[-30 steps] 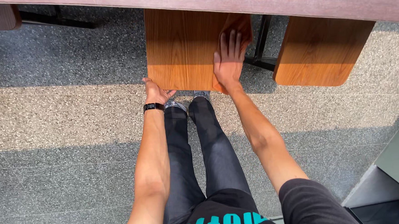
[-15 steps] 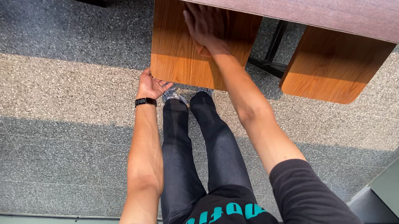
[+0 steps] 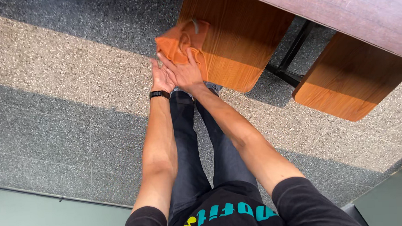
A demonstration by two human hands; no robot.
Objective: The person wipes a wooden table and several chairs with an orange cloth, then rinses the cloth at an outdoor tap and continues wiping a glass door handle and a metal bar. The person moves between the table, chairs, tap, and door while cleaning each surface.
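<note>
My right hand (image 3: pixel 186 73) presses an orange cloth (image 3: pixel 179 41) against the near left corner of a wooden seat (image 3: pixel 240 37). The cloth is bunched and hangs over the seat's left edge. My left hand (image 3: pixel 161 78), with a black band on its wrist, lies right beside my right hand at the same corner, fingers stretched out and holding nothing. Both arms reach down past my legs in dark trousers.
A second wooden seat (image 3: pixel 346 82) stands to the right, joined by a black metal frame (image 3: pixel 294 53). A dark wood tabletop (image 3: pixel 342 9) overhangs both seats at the top right. Speckled grey floor (image 3: pixel 71 87) lies to the left and behind me.
My right hand has drawn the orange cloth from the far part of the seat back to its near left corner. The left hand has stayed at the seat's edge.
</note>
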